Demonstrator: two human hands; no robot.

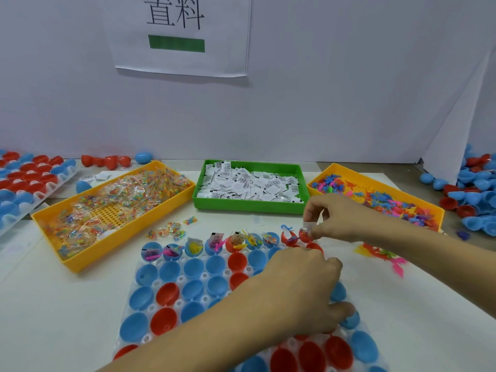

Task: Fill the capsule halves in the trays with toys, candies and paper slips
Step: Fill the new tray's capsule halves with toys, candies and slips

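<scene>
Nearest me, my left hand (303, 288) rests curled on the capsule tray (139, 342), nothing visibly held. At one o'clock my right hand (332, 218) pinches a paper slip (308, 226) just above the red capsule half (304, 235), far row.

Three bins stood at the back: two yellow ones, one (80, 253) of candy packets and one (375, 178) of small plastic toys, and one green bin (249, 205) of paper slips. Two white capsule trays showed, one in front (139, 267) and one at the far left (53, 189). Two hands were in view, left (300, 288) and right (335, 218).
</scene>
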